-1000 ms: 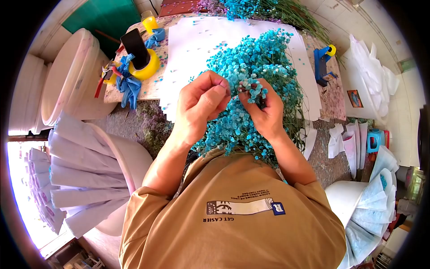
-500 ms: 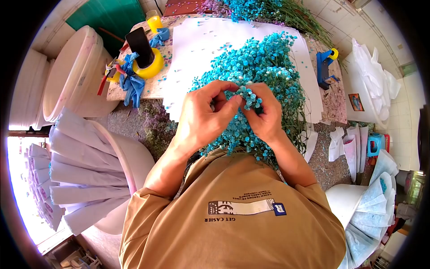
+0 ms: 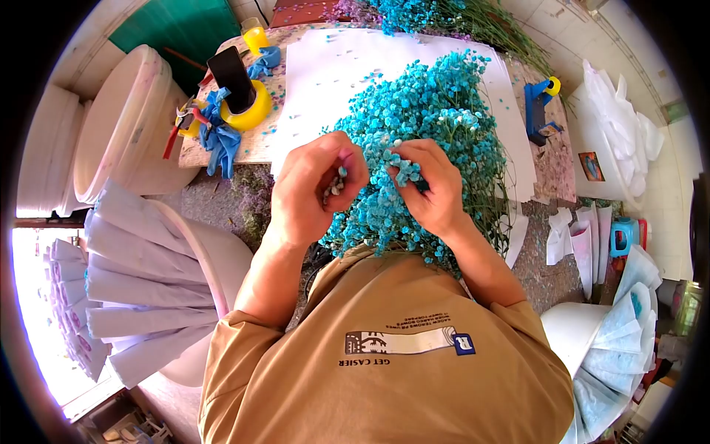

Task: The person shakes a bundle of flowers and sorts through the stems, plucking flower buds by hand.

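Observation:
A big bunch of blue baby's breath (image 3: 436, 103) lies over white paper sheets (image 3: 314, 81) and reaches down to my shirt. My left hand (image 3: 314, 189) is curled just left of the bunch, with small pale, greyish flower heads (image 3: 334, 186) in the palm and fingers. Against the front of the bunch, my right hand (image 3: 435, 189) pinches a small cluster of blue blooms (image 3: 405, 169) between thumb and fingers. The two hands are apart. The stem under the pinched cluster is hidden.
On the table's left stand a phone (image 3: 231, 78) on a yellow tape roll (image 3: 251, 109), blue gloves (image 3: 220, 140) and red-handled pliers (image 3: 188, 118). A blue tape dispenser (image 3: 536, 111) stands right. Wrapped bouquets (image 3: 148, 281) fill a bucket at left; more flowers (image 3: 481, 26) lie behind.
My left hand has drawn back left, away from the right hand, and its fingers have curled around small pale flower heads. My right hand stays nearly in place with the blue cluster.

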The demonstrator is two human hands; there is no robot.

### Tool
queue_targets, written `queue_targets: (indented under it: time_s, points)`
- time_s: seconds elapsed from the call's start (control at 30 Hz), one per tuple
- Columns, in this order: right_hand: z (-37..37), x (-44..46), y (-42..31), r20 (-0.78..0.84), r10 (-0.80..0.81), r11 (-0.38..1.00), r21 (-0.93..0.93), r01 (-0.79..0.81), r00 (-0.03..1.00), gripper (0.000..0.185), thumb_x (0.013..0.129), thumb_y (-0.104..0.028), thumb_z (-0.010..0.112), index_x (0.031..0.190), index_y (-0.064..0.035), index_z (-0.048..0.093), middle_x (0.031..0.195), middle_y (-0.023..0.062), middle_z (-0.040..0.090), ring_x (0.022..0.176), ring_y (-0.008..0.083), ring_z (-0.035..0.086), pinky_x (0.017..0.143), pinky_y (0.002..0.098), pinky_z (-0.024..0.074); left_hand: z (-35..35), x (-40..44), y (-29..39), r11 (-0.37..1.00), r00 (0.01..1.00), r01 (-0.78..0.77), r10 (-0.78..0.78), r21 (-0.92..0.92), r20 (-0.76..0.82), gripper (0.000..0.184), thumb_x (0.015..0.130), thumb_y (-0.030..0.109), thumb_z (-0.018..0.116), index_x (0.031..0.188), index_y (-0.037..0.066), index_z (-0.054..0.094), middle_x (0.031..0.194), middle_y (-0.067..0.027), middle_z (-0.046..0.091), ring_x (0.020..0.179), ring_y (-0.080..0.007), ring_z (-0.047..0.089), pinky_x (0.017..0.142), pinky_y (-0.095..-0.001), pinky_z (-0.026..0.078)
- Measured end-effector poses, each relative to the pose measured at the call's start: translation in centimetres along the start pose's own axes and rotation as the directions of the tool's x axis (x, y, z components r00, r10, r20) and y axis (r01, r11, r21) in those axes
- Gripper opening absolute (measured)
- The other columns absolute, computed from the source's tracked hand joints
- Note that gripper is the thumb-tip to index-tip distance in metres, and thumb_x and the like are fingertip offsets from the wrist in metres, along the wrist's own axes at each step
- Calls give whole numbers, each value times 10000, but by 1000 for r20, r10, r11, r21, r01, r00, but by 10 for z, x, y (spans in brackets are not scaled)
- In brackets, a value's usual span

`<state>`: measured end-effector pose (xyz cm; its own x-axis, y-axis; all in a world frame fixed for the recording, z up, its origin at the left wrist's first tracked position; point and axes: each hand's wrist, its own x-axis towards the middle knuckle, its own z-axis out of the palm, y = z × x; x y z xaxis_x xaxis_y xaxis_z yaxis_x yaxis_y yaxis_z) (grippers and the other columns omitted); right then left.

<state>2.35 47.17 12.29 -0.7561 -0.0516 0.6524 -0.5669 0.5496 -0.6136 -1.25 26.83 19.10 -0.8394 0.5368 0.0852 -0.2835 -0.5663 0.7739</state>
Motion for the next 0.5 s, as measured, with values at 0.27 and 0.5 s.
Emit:
queue_targets:
  time_s: [0.27,0.5]
  points:
    - [1,-2,3,-22,-47,999,-29,46,999,490,667,82,627,1135,-58,658,1043,126,633,785,300,649,613,359,532,0,14,-7,620,994,-33,101,784,-38,153,897,65,656,1026,-10,690,734,6,614,653,-37,512,556,-219,407]
    - [-1,0,0,7,-63,997,-47,63,998,524,646,87,648,1149,-60,660,1048,120,633,736,279,648,603,349,533,10,11,-6,72,935,-251,277,965,222,181,801,28,703,979,56,714,832,-99,663,635,-264,651,576,-359,515]
